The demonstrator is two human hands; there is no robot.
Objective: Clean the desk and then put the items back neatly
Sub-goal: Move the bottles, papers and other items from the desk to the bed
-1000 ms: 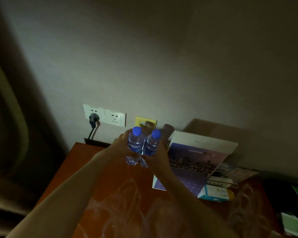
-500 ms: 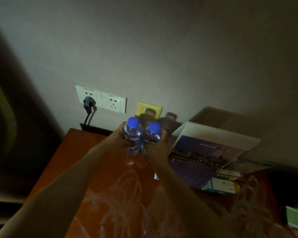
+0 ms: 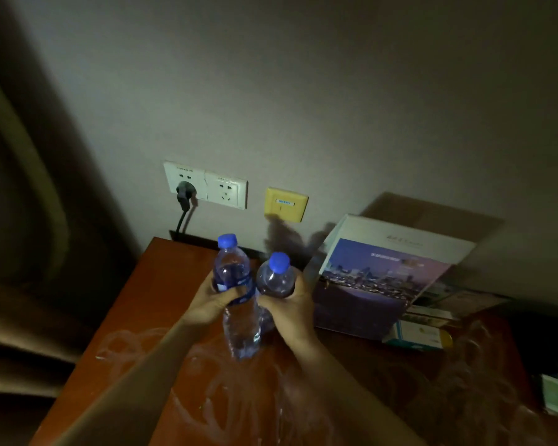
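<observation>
Two clear water bottles with blue caps are held side by side above the back of the reddish-brown desk (image 3: pixel 136 317). My left hand (image 3: pixel 211 300) grips the left bottle (image 3: pixel 236 284) around its blue label; that bottle is tilted and its base hangs above the desk. My right hand (image 3: pixel 290 304) grips the right bottle (image 3: pixel 276 278) below its neck; its lower part is hidden behind the hand. The desk top shows wet wipe streaks (image 3: pixel 207 381).
A large booklet with a city picture (image 3: pixel 377 278) leans against the wall on the right, with small boxes (image 3: pixel 416 336) at its foot. White wall sockets with a black plug (image 3: pixel 186 191) and a yellow plate (image 3: pixel 286 204) sit behind the desk. A curtain (image 3: pixel 23 220) hangs left.
Both hands have drawn the bottles back from the wall toward me. The left bottle now sits higher and tilted, so its whole length shows.
</observation>
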